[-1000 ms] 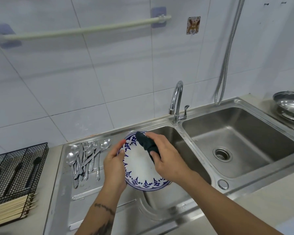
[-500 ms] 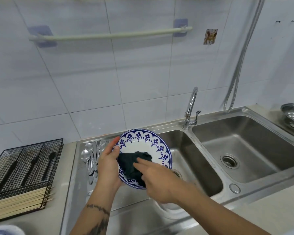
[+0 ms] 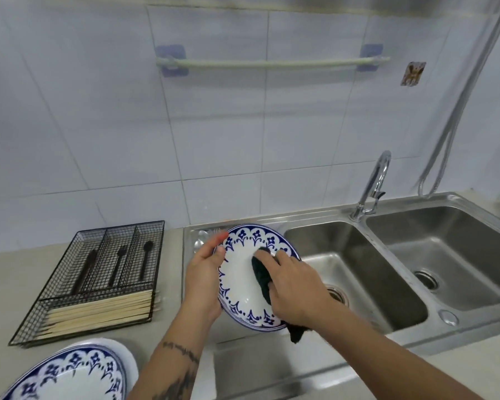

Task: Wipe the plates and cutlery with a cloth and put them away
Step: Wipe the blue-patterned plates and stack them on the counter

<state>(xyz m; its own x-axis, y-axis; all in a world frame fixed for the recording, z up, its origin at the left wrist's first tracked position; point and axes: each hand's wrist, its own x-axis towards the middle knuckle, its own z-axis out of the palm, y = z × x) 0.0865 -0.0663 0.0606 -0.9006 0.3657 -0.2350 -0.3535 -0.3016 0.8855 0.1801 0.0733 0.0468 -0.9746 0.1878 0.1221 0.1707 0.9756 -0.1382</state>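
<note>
Beige counter (image 3: 0, 287) carries black wire tray (image 3: 70, 287) at left, holding dark utensils (image 3: 119, 265) and pale chopsticks (image 3: 98, 311). Blue-patterned plates (image 3: 70, 373) stacked at near edge. Steel double sink (image 3: 445, 317) set into counter at right, tap (image 3: 373, 186) behind.

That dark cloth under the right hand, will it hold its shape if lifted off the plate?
Probably not. The dark cloth bunches under the right hand and its tail hangs limp below the plate rim, so it likely flops. It looks light.
</note>
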